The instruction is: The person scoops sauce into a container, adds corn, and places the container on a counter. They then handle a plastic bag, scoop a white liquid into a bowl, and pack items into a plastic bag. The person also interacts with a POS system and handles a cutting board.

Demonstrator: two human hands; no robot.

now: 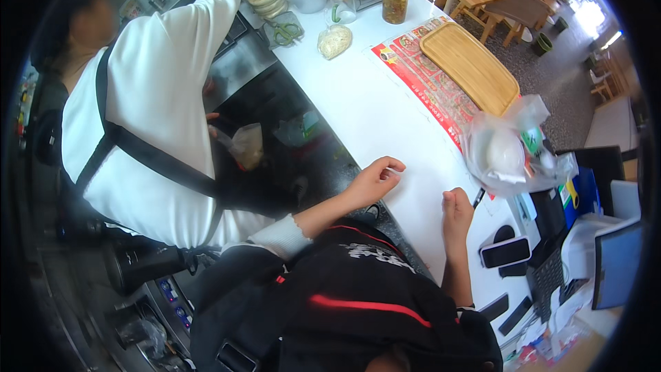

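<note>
My left hand [378, 182] hovers over the near edge of the white counter [341, 98], its fingers loosely curled and apart from the thumb, holding nothing. To the right, my right hand [457, 213] is raised above the same counter with the thumb on top; its inner side is hidden, and no object shows in it. A black pen [479, 198] lies just beside it. Beyond that hand sits a clear plastic bag [503, 160] with a white round container inside. A bamboo tray [470, 66] rests on a red printed menu sheet [413, 82] farther along.
A co-worker in a white top [155, 98] stands close on my left, reaching toward bagged flatbreads [266, 0]. Bagged noodles [334, 41], green-handled scissors [285, 33] and a jar of sauce [395, 5] stand at the far end. A phone [505, 252] and keyboard [548, 284] lie right.
</note>
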